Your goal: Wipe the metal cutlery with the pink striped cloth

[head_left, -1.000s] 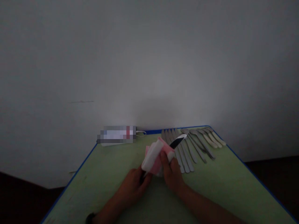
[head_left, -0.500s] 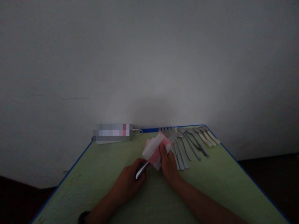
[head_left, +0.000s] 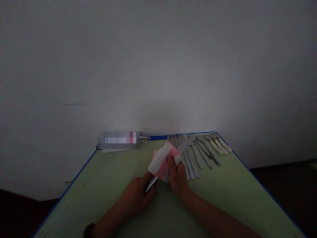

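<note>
A table knife point(head_left: 151, 184) slants up and to the right over the table, its shiny handle gripped by my left hand point(head_left: 139, 193). My right hand point(head_left: 178, 177) pinches a folded pink-and-white cloth point(head_left: 162, 162) around the middle of the knife. Beyond the cloth, the flat blade sticks out at the upper right. Just past my right hand lie several metal forks point(head_left: 193, 170), partly hidden by the cloth and hand. Several spoons point(head_left: 201, 139) rest to the right of them.
White-handled cutlery point(head_left: 220, 145) lies near the table's back right corner. A blurred-out box-like object point(head_left: 119, 140) with a white cord point(head_left: 146, 138) sits at the back left. The green table point(head_left: 104, 178) has a blue edge and meets a pale wall point(head_left: 158, 66).
The knife handle has turned slightly in my left hand, showing a narrower side. The cloth has shifted a little to the left along with my right hand. The view has moved slightly.
</note>
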`<state>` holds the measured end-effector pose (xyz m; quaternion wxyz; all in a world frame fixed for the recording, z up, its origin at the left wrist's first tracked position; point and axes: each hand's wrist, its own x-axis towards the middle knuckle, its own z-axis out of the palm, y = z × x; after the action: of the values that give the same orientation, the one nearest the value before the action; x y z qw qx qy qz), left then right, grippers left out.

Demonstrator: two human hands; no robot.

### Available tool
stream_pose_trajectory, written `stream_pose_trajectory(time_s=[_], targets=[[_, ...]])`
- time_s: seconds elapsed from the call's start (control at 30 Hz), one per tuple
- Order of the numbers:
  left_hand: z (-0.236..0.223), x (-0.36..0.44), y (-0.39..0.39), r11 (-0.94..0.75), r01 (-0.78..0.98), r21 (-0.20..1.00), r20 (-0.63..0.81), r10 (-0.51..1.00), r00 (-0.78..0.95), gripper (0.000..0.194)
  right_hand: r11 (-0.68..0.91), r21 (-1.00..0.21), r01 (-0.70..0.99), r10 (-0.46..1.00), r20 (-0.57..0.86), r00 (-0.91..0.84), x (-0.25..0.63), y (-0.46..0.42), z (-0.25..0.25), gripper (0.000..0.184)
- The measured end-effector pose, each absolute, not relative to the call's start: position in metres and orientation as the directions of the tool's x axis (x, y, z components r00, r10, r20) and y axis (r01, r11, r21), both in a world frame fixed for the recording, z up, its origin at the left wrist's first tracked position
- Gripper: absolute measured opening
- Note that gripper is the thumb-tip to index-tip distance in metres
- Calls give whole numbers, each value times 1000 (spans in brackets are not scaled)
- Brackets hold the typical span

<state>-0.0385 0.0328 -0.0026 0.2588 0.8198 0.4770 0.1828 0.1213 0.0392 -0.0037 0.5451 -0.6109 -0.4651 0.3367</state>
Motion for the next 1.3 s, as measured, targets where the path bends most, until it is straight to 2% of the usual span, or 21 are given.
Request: stream_pose_trajectory(time_s=[0.47, 0.77, 1.03, 1.3], targets=[[3, -35, 33, -417, 707, 572, 61, 881, 470, 29, 11, -974, 226, 947, 83, 310, 120, 36, -5, 48], [3, -35, 33, -509, 682, 526, 56, 820, 569, 35, 98, -975, 201, 957, 148, 249, 122, 34, -2, 47], [5, -33, 30, -488, 645, 589, 61, 822, 567, 36, 30, -982, 189, 959, 82, 272, 122, 37, -2, 49], [4, -32, 31, -468, 680, 564, 31, 835, 550, 33, 58, -984, 170, 962, 100, 254, 123, 39, -4, 48]])
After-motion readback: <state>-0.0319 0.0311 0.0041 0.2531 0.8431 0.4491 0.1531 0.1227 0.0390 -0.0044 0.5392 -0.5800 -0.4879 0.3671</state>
